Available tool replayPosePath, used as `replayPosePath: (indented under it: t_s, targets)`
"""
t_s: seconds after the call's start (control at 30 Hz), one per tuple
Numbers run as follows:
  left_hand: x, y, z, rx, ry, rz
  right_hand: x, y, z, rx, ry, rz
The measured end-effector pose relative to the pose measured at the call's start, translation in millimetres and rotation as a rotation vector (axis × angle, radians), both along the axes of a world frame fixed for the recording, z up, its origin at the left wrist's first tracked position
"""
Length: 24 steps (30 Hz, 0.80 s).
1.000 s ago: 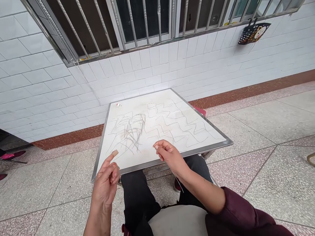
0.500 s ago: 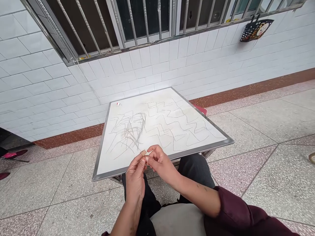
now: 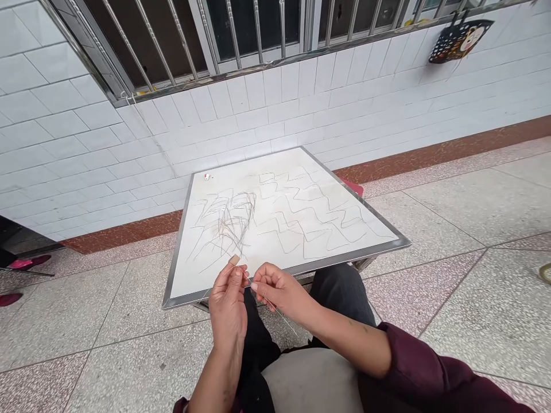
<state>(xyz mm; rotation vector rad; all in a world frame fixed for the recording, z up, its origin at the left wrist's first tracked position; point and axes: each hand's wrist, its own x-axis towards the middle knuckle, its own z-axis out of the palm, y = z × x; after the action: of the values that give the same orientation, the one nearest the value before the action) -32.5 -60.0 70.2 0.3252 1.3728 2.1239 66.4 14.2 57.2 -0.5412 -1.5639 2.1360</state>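
Note:
Over the near edge of a white table (image 3: 275, 166), my left hand (image 3: 229, 292) pinches a thin pale wire (image 3: 284, 319). A tan band or tape (image 3: 235, 260) is at its index fingertip. Just to the right, my right hand (image 3: 275, 291) is closed on the same wire, which trails below it toward my lap. The fingertips are slightly apart. On the table's left half lies a tangled pile of thin dark wires (image 3: 228, 221); bent zigzag wires (image 3: 318, 209) are spread over the right half.
A small white and red object (image 3: 207, 176) sits at the table's back left corner. Behind the table are a tiled wall (image 3: 193, 132) and a barred window. A dotted bag (image 3: 458, 41) hangs at right. Another person's shoes (image 3: 32, 263) show at far left.
My left hand has moved a little left, away from my right hand. The wire now spans between them, with a long end visible below my right hand.

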Motion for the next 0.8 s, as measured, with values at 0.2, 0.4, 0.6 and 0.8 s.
replayPosePath:
  t_s: [0.2, 0.4, 0.6, 0.8]
  targets:
    - [-6.4, -1.7, 3.7, 0.018, -0.011, -0.028, 3.3, -1.2, 5.1, -0.057, 0.004, 0.087]
    - [-14.3, -3.5, 5.6, 0.056, -0.026, 0.024, 12.0, -4.1, 1.1, -0.038, -0.006, 0.111]
    - [-1.9, -7.5, -1.5, -0.036, -0.055, -0.124, 13.2, -1.6, 0.4, -0.009, 0.02, 0.075]
    - [-2.9, -10.4, 0.3, -0.051, -0.032, -0.054, 18.1, -3.6, -2.3, 0.025, 0.032, 0.105]
